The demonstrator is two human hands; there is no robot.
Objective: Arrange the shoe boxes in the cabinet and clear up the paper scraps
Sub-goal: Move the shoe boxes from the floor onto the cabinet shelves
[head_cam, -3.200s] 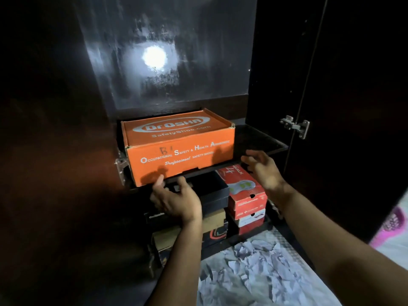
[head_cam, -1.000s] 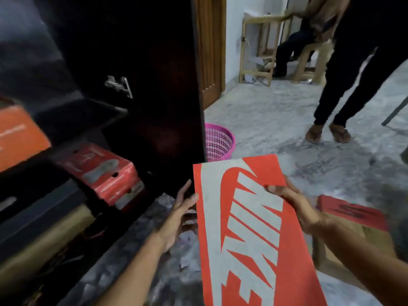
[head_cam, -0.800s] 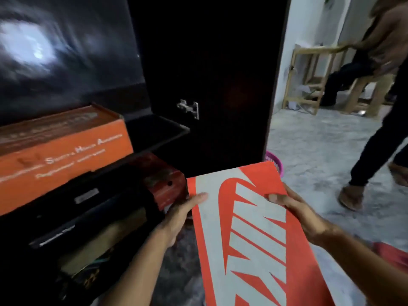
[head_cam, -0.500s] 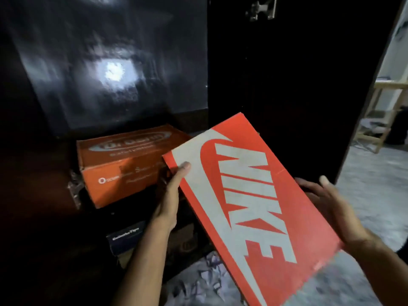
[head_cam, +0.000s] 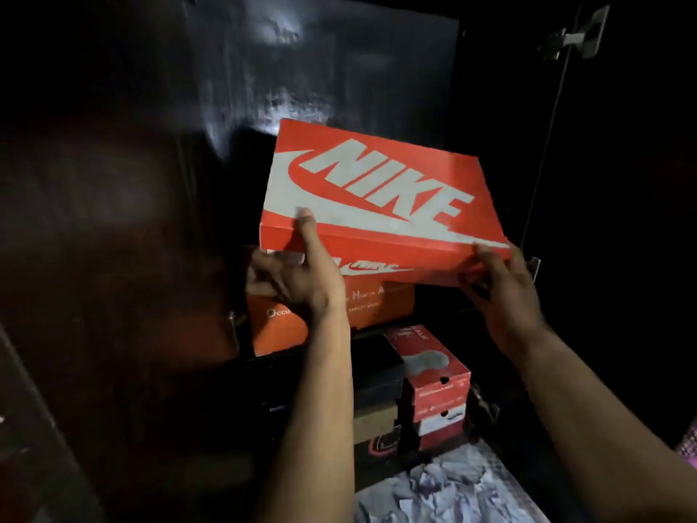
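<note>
I hold a red Nike shoe box (head_cam: 377,194) with a white logo lid at the mouth of the dark cabinet. My left hand (head_cam: 298,277) grips its near left corner, thumb up on the lid. My right hand (head_cam: 498,281) grips the near right corner. The box sits over the orange safety-shoe box (head_cam: 279,330) on the upper shelf; whether they touch I cannot tell. Below, red boxes (head_cam: 437,386) are stacked beside dark and tan boxes (head_cam: 377,417). Crumpled white paper scraps (head_cam: 445,492) lie on the floor in front.
The open cabinet door (head_cam: 622,220) with a metal hinge (head_cam: 577,35) stands at the right. The cabinet's glossy dark back panel (head_cam: 320,69) reflects light. The dark left side wall (head_cam: 94,239) is close. A bit of pink basket (head_cam: 690,443) shows at the right edge.
I turned from the room back to the cabinet, carrying the Nike box. It went from tilted in front of me to level, lifted up over the orange box on the shelf.
</note>
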